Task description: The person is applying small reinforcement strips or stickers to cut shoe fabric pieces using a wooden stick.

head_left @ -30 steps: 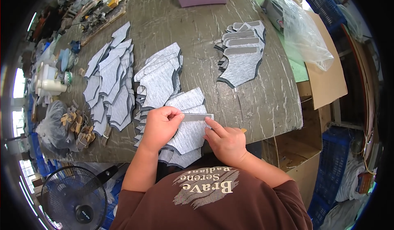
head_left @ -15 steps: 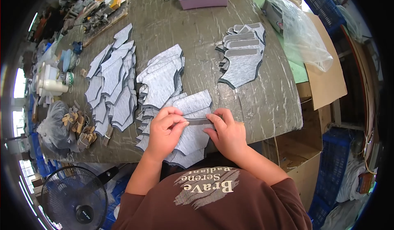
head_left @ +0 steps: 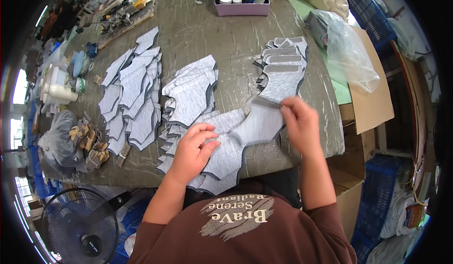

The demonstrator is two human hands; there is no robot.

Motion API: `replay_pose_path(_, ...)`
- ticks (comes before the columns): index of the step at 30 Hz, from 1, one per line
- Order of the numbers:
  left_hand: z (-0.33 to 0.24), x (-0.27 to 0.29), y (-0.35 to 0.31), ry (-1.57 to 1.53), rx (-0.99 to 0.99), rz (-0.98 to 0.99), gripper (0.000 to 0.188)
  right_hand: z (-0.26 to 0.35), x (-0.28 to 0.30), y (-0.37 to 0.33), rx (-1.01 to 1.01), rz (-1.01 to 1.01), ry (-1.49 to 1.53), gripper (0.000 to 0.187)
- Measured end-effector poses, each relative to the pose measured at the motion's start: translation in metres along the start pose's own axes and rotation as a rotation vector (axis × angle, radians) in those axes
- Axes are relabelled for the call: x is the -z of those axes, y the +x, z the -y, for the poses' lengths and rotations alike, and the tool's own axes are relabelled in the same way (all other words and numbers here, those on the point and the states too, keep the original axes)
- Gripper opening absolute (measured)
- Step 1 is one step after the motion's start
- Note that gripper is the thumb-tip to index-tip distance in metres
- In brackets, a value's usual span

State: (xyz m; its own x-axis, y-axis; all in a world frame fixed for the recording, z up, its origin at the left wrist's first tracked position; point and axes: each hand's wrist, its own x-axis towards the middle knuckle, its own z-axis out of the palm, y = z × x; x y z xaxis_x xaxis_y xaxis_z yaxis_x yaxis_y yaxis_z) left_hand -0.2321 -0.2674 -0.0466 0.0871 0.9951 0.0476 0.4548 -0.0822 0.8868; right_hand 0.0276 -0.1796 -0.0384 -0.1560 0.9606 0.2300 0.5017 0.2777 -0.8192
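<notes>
My right hand (head_left: 300, 121) pinches one grey fabric piece (head_left: 261, 122) by its right edge; the piece is smeared by motion and hangs just below the right-hand stack (head_left: 283, 82), whose pieces show dark strips along their tops. Resting on the near stack of grey cut pieces (head_left: 222, 162), my left hand (head_left: 194, 151) has its fingers bent, thumb and fingertips a little apart, with nothing visible between them. Behind it lies the middle stack (head_left: 188, 99) of overlapping grey pieces. Further left is another overlapping pile (head_left: 137, 99) of the same material.
A purple tray (head_left: 242, 9) with jars stands at the far edge. Bundled wooden bits (head_left: 89, 144) and a plastic bag (head_left: 61, 141) lie at the left. To the right are a cardboard sheet (head_left: 370, 80) and clear plastic (head_left: 351, 56). A black fan (head_left: 80, 226) stands lower left.
My right hand has lifted a fabric piece off the near stack and carried it right and away from me. My left hand has stayed over the stack.
</notes>
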Motion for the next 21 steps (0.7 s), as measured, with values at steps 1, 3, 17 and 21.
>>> replay_pose_path(1,0.000,0.000,0.000,-0.008,0.009,-0.019,0.020,-0.003,0.008,0.016,-0.097,0.020,-0.030,0.010)
replay_pose_path(3,-0.001,0.000,0.001,-0.015,-0.033,-0.035,0.019,-0.013,0.020,0.043,-0.016,-0.017,-0.224,0.012)
replay_pose_path(17,-0.032,-0.011,0.006,0.346,-0.427,-0.138,0.094,0.068,-0.067,-0.040,0.129,0.446,0.395,0.005)
replay_pose_path(21,-0.030,-0.015,0.002,0.293,-0.444,-0.096,0.097,0.063,-0.070,-0.043,0.105,0.434,0.431,0.004)
